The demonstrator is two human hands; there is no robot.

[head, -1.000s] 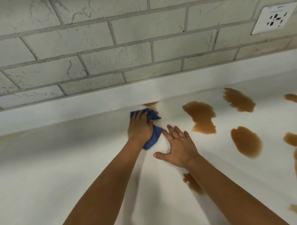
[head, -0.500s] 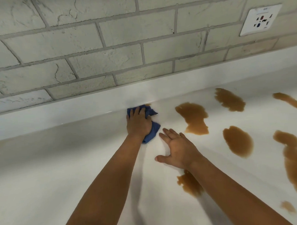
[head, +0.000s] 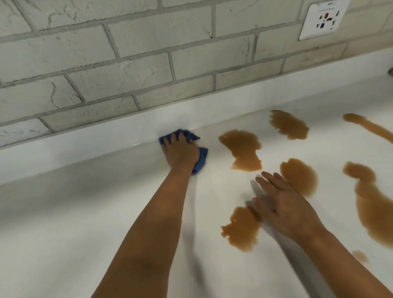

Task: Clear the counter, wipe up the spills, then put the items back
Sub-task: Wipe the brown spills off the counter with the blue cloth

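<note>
Head: left hand (head: 181,150) around cloth (head: 199,162)

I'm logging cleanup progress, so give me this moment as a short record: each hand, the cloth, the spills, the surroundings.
left hand: presses the blue cloth against the counter's back edge
right hand: open, fingers straight, blurred, over the counter
spills: several brown puddles unwiped, all right of the cloth
wall: grey brick tiles, white socket at upper right

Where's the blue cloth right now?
The blue cloth sits under the left hand at the counter's back edge, left of the nearest brown spill.
</note>
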